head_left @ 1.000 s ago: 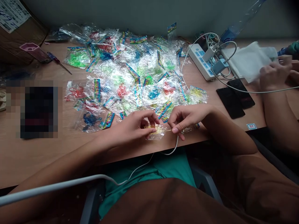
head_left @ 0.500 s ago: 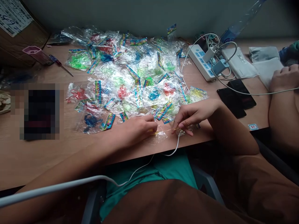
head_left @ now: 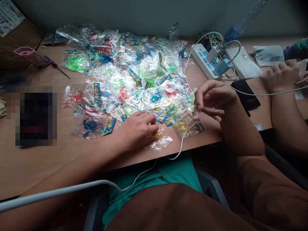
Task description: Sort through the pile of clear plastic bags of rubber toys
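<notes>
My left hand rests curled on the wooden table near its front edge. Its fingertips pinch a small clear plastic packet with something yellow inside. My right hand is lifted above the table to the right, thumb and fingers pinched together on a thin pale strand that runs back down toward the packet. Just behind both hands lies a wide pile of clear toy packets with coloured header strips and red, green and blue shapes inside.
A white power strip with plugs and cables lies at the back right, with a dark phone in front of it. Another person's hand works at the far right. A screwdriver and cardboard box sit back left. A white cable crosses my lap.
My right hand has risen from the table edge and moved up and right, drawing the thin strand out. My left hand has stayed on the packet. The other person's hand has shifted.
</notes>
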The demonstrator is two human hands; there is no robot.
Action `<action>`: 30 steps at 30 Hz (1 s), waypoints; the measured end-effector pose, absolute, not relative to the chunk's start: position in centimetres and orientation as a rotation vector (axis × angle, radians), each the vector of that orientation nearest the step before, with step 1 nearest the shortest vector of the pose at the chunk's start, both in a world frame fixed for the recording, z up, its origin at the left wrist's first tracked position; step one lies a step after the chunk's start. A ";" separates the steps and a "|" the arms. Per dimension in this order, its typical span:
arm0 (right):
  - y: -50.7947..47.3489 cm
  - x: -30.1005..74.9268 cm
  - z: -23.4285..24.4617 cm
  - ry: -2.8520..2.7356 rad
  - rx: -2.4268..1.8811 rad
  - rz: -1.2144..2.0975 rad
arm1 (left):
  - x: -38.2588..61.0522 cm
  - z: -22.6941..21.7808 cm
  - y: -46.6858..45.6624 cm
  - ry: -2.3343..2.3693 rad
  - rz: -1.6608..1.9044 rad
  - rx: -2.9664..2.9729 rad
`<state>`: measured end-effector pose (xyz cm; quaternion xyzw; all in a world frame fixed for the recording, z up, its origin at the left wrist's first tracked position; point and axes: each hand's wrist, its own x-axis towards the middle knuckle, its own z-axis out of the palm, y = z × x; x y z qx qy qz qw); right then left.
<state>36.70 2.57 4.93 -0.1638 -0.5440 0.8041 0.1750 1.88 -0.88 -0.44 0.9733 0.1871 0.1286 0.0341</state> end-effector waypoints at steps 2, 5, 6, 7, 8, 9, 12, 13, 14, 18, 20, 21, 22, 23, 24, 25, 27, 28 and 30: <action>2.5 35.8 4.9 -1.579 -0.498 2.327 | 1.8 -0.5 -0.7 0.596 0.417 3.036; 2.7 34.7 4.7 -1.756 -0.565 2.376 | 1.8 -0.4 -0.7 0.721 0.465 3.089; 2.7 34.4 4.6 -1.804 -0.590 2.382 | 1.8 -0.4 -0.7 0.770 0.486 3.102; 2.7 34.2 4.5 -1.837 -0.607 2.386 | 1.8 -0.4 -0.7 0.811 0.506 3.112; 2.7 33.9 4.4 -1.855 -0.625 2.393 | 1.9 -0.4 -0.8 0.844 0.525 3.122; 2.7 33.6 4.2 -1.859 -0.644 2.401 | 1.9 -0.4 -0.8 0.864 0.541 3.133; 2.3 32.7 3.6 -1.838 -0.734 2.413 | 2.0 -0.7 -1.0 0.860 0.590 3.163; 2.2 32.3 3.3 -1.835 -0.769 2.402 | 2.0 -0.7 -1.0 0.843 0.605 3.166; 2.1 31.8 2.9 -1.835 -0.802 2.374 | 2.1 -0.8 -1.1 0.830 0.622 3.165; 2.1 30.1 1.2 -1.935 -0.821 2.042 | 2.1 -1.0 -1.4 0.774 0.588 3.174; 2.1 29.3 0.6 -2.051 -0.782 1.758 | 2.2 -1.0 -1.4 0.775 0.576 3.158; 2.0 28.9 0.5 -2.101 -0.765 1.608 | 2.2 -1.1 -1.4 0.792 0.587 3.135; 1.8 28.6 0.5 -2.137 -0.753 1.462 | 2.2 -1.1 -1.4 0.819 0.610 3.105; 1.6 28.2 0.5 -2.162 -0.751 1.333 | 2.2 -1.1 -1.3 0.841 0.628 3.078; 1.3 27.9 0.6 -2.180 -0.757 1.226 | 2.2 -1.2 -1.3 0.856 0.637 3.057; 0.9 27.6 0.8 -2.197 -0.771 1.146 | 2.2 -1.2 -1.2 0.863 0.639 3.040; 0.3 27.2 1.0 -2.236 -0.807 1.064 | 2.2 -1.3 -1.1 0.872 0.633 3.015; 0.0 27.0 1.0 -2.254 -0.813 1.047 | 2.2 -1.4 -1.1 0.878 0.627 3.002; -0.3 26.7 0.8 -2.265 -0.809 1.043 | 2.2 -1.4 -1.1 0.895 0.610 2.970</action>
